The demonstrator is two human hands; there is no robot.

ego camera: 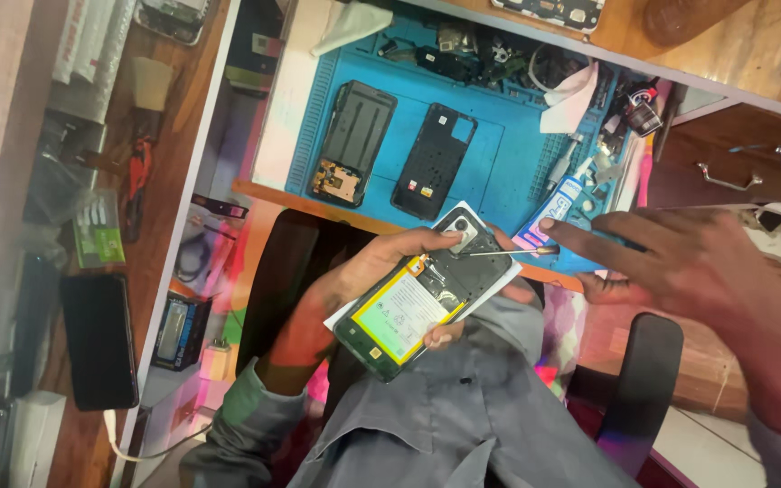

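Note:
My left hand (368,271) holds an opened phone (422,294) over my lap, back side up, with its yellow-green battery and black inner plate showing; a white sheet lies under the phone. My right hand (671,258) grips a thin screwdriver (510,252), its tip resting on the phone's upper part near the camera module. On the blue work mat (499,145) above lie a black phone frame (352,143) and a black back cover (434,161), side by side.
Small parts, tools and a white cloth (571,99) crowd the mat's far and right sides. A drawer with metal handles (725,176) is at right. A dark phone (98,339) and boxes lie on the wooden shelf at left. A chair armrest (644,380) sits below my right hand.

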